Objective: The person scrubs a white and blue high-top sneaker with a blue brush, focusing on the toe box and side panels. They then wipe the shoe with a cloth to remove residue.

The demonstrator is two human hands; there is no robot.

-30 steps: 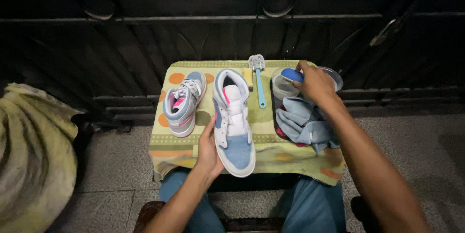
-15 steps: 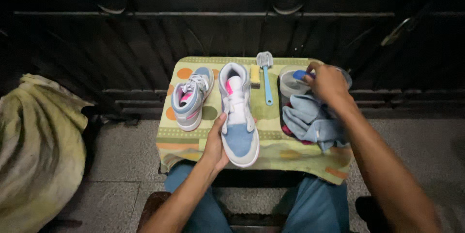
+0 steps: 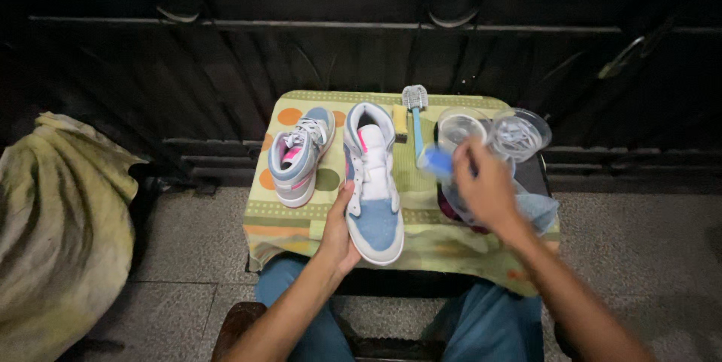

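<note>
A white and light-blue high-top sneaker [image 3: 374,181] lies on a small table with a green patterned cloth [image 3: 429,238]. My left hand [image 3: 338,228] grips its near left side. My right hand [image 3: 485,189] holds a small blue object [image 3: 435,159], blurred by motion, over a light-blue cloth [image 3: 534,208], just in front of two clear plastic containers [image 3: 496,130]. The second sneaker [image 3: 299,155] stands to the left.
A blue-handled brush [image 3: 415,118] lies between the shoe and the containers, with a small yellow object [image 3: 399,120] beside it. A dark metal railing [image 3: 361,54] runs behind the table. A yellowish bundle of fabric [image 3: 53,227] sits on the floor at left.
My right hand has come back from the containers toward me, bringing the small blue object with it. My left hand stays on the sneaker.
</note>
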